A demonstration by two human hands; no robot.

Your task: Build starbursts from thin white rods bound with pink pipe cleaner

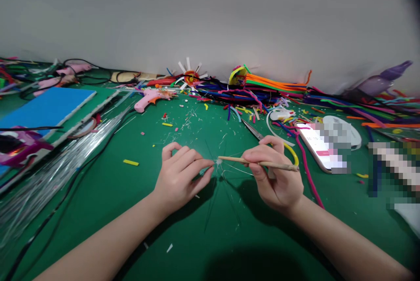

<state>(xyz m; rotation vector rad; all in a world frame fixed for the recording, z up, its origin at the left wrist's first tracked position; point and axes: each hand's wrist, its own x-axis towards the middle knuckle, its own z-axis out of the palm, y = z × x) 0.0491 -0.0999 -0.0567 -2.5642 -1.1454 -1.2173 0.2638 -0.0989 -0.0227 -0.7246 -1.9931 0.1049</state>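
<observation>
My right hand [274, 176] is closed around a thin wooden stick [259, 163] that lies level and points left. The stick's left tip meets a small whitish blob with thin clear strands [219, 163] fanning out from it above the green mat [183, 211]. My left hand [182, 173] pinches that blob between fingertips, its fingers pressed together. Both hands hover just above the mat near the middle of the view.
A pink glue gun [149, 97] lies behind the hands. Piles of coloured pipe cleaners [272, 86] fill the back right. Scissors [252, 130], a phone [323, 147], a blue sheet [46, 108], clear plastic strands [52, 171] and scattered offcuts lie around.
</observation>
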